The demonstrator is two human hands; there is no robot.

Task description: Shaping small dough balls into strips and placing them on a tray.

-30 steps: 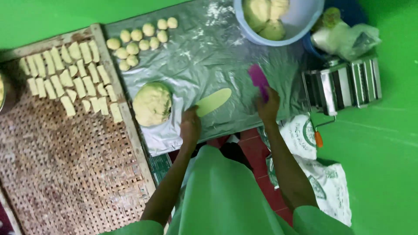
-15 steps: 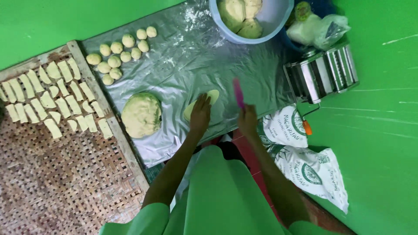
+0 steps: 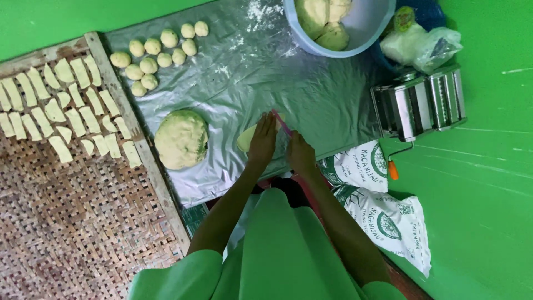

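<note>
Both hands now meet mid-frame: left hand [image 3: 262, 140] lies flat, pinning the dough strip [image 3: 245, 139]; right hand [image 3: 300, 153] grips the pink cutter [image 3: 281, 122]. Cut straight, pressing evenly.

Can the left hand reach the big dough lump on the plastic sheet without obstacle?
Probably yes: the left hand rests on a flat dough piece, and only bare plastic sheet lies between it and the big dough lump.
</note>
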